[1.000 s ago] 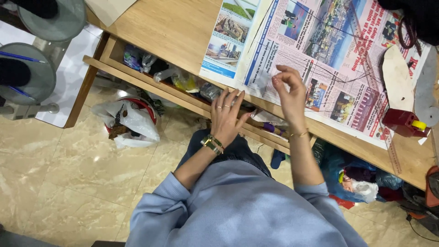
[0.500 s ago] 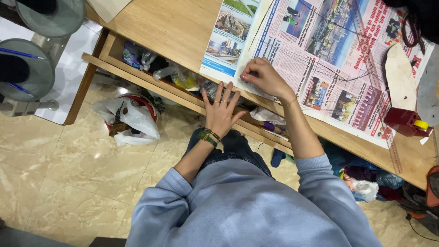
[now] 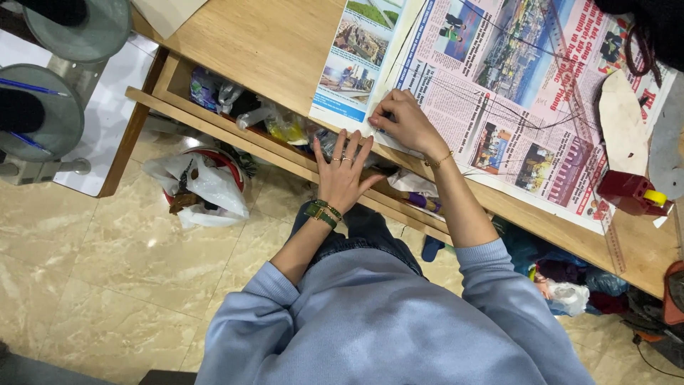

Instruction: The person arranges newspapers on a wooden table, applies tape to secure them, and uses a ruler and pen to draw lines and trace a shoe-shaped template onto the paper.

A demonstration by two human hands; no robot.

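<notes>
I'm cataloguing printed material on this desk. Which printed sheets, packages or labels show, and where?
Newspaper spread: flat on the wooden desk, pink-white with colour photos; right hand presses its near edge.
Folded newspaper page: left of it, blue-edged, photos.
Plastic-wrapped packages: on the shelf under the desk, near the left hand.

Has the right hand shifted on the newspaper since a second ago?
Yes. The right hand has moved left across the spread newspaper toward its left-hand fold, and now presses near the edge of the wooden table.

Light blue sweatshirt, sleeves pushed up; green watch left wrist [image 3: 323, 212]; thin bracelet right wrist [image 3: 439, 160].
</notes>
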